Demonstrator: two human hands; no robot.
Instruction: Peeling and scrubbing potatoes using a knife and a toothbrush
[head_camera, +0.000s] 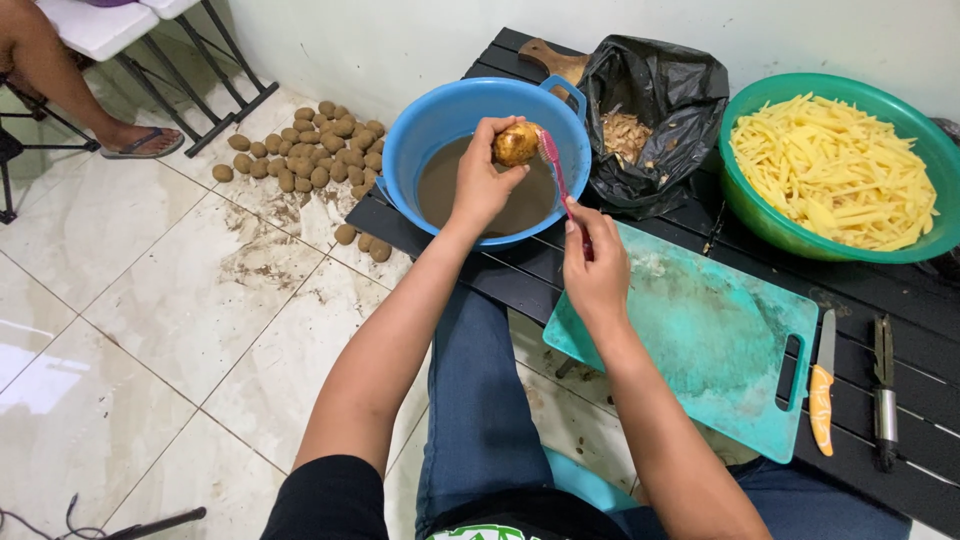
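Over the blue basin (420, 130) of muddy water, left hand (480, 185) pinches a wet, rounded potato (516, 144), fingers curled tight around it; pink toothbrush (556, 170) lies at its 4 o'clock, bristles touching, handle running down into closed right hand (596, 270); left hand nearer; skin smooth, tan

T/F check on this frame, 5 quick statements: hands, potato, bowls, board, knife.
1. The left hand holds a potato over the blue basin. True.
2. The right hand holds a knife. False: it holds a pink toothbrush; the orange-handled knife lies on the table.
3. The green bowl holds whole potatoes. False: cut potato sticks.
4. The teal cutting board bears no potato. True.
5. The blue basin's water is clear. False: muddy brown.
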